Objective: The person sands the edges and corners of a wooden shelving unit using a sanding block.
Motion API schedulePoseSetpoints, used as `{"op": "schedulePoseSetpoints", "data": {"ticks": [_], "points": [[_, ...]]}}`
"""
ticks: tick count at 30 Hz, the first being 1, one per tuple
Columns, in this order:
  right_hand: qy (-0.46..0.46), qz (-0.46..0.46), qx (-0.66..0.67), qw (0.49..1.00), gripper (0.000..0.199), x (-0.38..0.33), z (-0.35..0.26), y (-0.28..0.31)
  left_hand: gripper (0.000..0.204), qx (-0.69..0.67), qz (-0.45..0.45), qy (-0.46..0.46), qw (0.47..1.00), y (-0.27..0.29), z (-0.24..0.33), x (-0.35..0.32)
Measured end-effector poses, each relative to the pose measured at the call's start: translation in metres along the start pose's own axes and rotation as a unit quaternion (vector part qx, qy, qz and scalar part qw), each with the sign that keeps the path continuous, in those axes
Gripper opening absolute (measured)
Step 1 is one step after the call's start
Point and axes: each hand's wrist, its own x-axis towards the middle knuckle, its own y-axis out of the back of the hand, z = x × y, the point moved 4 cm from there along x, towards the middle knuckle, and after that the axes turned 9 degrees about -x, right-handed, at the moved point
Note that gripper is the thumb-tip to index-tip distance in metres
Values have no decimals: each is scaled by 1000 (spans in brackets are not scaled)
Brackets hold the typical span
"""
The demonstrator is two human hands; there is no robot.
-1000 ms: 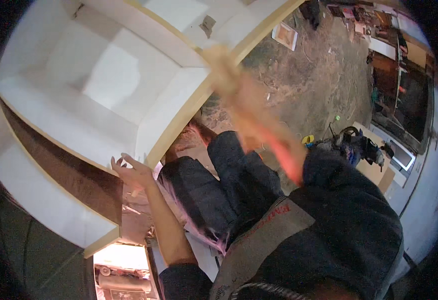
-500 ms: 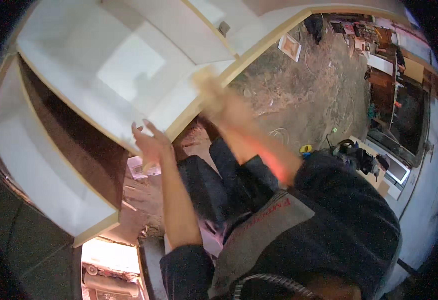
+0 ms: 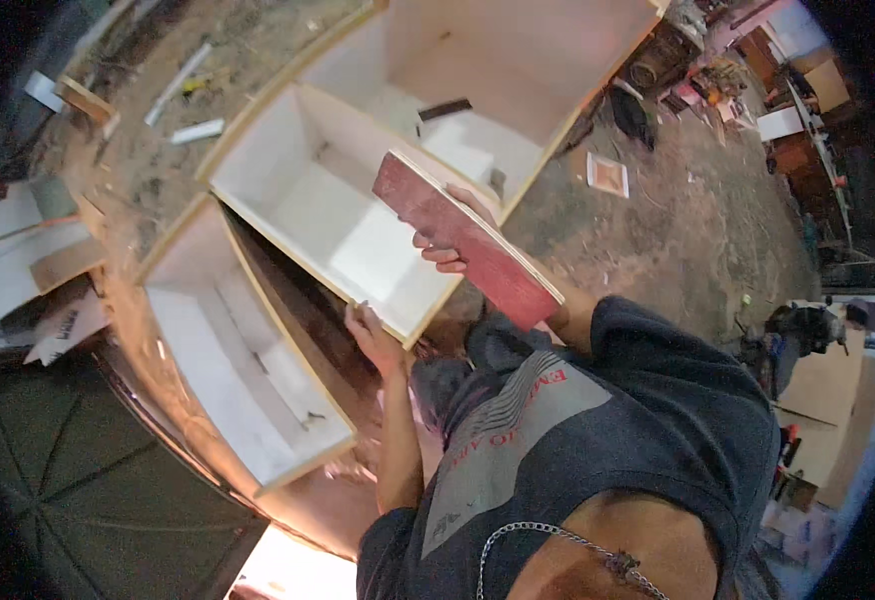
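Maroon covers the broad face of the pale-edged, flat rectangular block (image 3: 488, 262) that, in the head view, the right hand (image 3: 442, 256) has clamped across its narrow width. The block hangs above the near edge of the white, tan-edged open cabinet (image 3: 270, 152), its maroon face toward the camera. That crosswise hold probably suits its shape: the width is small enough for the fingers to span, while the length lies back along the forearm. The left hand (image 3: 378, 338) is at the cabinet's near corner, perhaps for support; I cannot tell whether it grips the rim or merely rests there. Beside that corner, a narrower white box section (image 3: 194, 345) angles away across a dark gap.

The hands are well apart. The right arm is bent, reaching inward from its dark sleeve, fingers curled onto the maroon face and the wrist hidden behind the block. The left forearm rises almost straight, its fingers loosely bent.
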Motion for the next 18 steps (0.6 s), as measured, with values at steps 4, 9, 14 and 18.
{"op": "schedulePoseSetpoints", "data": {"ticks": [4, 9, 14, 18], "points": [[55, -134, 7, 989, 85, 7, -11, -88, 50, -19, -60, -6, 998, -19, 35, 12], [39, -241, 27, 969, 91, 18, -10, -118, 53, 19, -70, 42, 996, -6, -24, 29], [21, -134, 19, 991, 87, 15, 4, -52, 49, 52, -62, 143, 986, 33, -119, 4], [-30, 119, -41, 992, 68, 3, 41, 54, 46, 137, -35, 132, 981, 76, -173, -24]]}}
